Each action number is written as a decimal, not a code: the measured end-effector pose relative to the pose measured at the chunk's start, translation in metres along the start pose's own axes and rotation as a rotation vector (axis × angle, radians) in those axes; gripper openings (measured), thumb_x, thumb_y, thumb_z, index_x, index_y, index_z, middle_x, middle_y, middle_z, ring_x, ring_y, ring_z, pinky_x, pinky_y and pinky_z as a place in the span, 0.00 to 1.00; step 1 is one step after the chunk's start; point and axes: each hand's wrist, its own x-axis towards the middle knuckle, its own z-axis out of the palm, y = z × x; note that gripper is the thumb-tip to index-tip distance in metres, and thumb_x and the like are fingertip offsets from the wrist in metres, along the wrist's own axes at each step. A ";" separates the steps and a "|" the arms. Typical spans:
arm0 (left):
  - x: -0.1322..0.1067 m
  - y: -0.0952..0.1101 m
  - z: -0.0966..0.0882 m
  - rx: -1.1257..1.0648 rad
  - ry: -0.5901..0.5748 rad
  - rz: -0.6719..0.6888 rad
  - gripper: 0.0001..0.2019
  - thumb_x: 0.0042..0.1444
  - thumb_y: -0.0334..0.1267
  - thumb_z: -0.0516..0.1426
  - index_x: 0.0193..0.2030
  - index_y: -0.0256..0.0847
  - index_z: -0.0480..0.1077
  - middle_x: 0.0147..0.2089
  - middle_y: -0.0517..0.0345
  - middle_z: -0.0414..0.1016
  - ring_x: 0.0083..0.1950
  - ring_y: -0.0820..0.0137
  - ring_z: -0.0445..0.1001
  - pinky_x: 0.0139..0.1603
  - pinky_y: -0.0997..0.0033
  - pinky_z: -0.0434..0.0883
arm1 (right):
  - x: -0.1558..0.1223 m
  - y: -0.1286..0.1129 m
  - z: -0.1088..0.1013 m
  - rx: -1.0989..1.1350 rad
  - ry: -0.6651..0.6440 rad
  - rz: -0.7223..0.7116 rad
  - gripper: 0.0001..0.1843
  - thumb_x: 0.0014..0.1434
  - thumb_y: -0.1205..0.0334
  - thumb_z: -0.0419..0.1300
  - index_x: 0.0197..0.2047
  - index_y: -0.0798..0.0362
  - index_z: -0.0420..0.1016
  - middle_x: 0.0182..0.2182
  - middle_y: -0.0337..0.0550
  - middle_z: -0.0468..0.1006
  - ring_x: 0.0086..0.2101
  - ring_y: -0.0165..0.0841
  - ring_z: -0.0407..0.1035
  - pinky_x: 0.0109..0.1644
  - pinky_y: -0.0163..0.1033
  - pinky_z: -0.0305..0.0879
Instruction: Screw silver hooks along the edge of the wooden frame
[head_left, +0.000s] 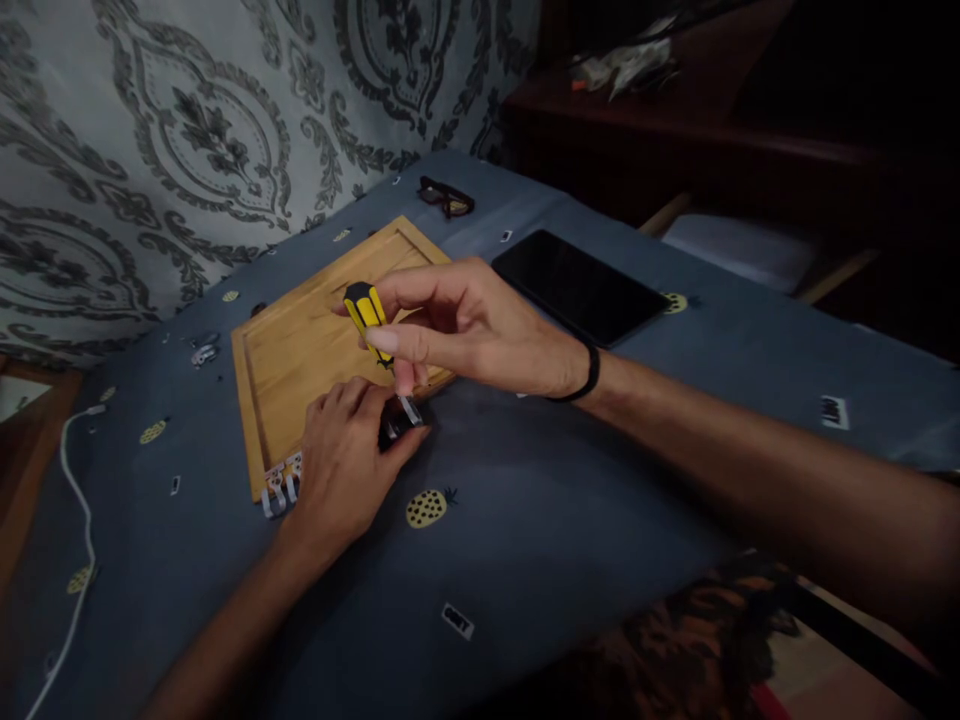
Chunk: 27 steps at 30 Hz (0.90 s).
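Note:
My right hand [472, 335] grips a yellow and black screwdriver [365, 312] between thumb and fingers, its handle tilted up and its tip pointing down at the board's near edge. The wooden board [277, 350], with a raised rim, lies on the bed-like blue cloth. My left hand [345, 450] is closed at that near edge, thumb and fingers around a small shiny metal piece [409, 411] right under the screwdriver. The dark part beside the piece is mostly hidden by the fingers. Several metal hooks [279, 490] sit at the board's near left corner, partly behind my left hand.
A black tablet or phone [581, 283] lies right of the board. Glasses [446, 198] rest beyond it. Small metal parts [204, 350] lie to the left. A white cable [84, 500] runs down the left side. Dark wooden furniture [675, 150] stands at the back right.

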 end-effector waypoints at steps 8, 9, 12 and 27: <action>0.000 0.000 -0.001 -0.002 -0.014 -0.012 0.11 0.60 0.40 0.66 0.47 0.40 0.75 0.44 0.51 0.78 0.49 0.52 0.76 0.52 0.50 0.72 | 0.003 0.009 0.003 0.100 0.055 -0.064 0.17 0.56 0.68 0.70 0.35 0.53 0.62 0.28 0.25 0.71 0.22 0.16 0.68 0.26 0.21 0.69; 0.000 0.001 -0.001 -0.003 -0.015 -0.014 0.11 0.60 0.40 0.66 0.47 0.40 0.75 0.45 0.51 0.78 0.50 0.52 0.76 0.53 0.50 0.72 | 0.003 0.009 0.002 0.088 0.045 -0.065 0.17 0.57 0.67 0.70 0.35 0.53 0.62 0.28 0.25 0.71 0.22 0.16 0.69 0.27 0.22 0.70; 0.000 0.001 -0.001 -0.012 -0.024 -0.017 0.12 0.61 0.41 0.66 0.48 0.40 0.75 0.46 0.50 0.79 0.51 0.52 0.75 0.54 0.49 0.72 | 0.002 0.005 -0.001 0.044 0.023 -0.072 0.12 0.60 0.66 0.68 0.39 0.54 0.66 0.28 0.26 0.72 0.23 0.18 0.71 0.29 0.23 0.71; 0.001 0.002 -0.003 0.007 -0.022 -0.013 0.11 0.60 0.40 0.66 0.47 0.38 0.76 0.44 0.50 0.78 0.48 0.51 0.76 0.51 0.48 0.72 | 0.000 -0.001 -0.001 -0.028 0.073 -0.064 0.11 0.60 0.68 0.68 0.39 0.56 0.68 0.30 0.27 0.72 0.23 0.17 0.70 0.30 0.24 0.71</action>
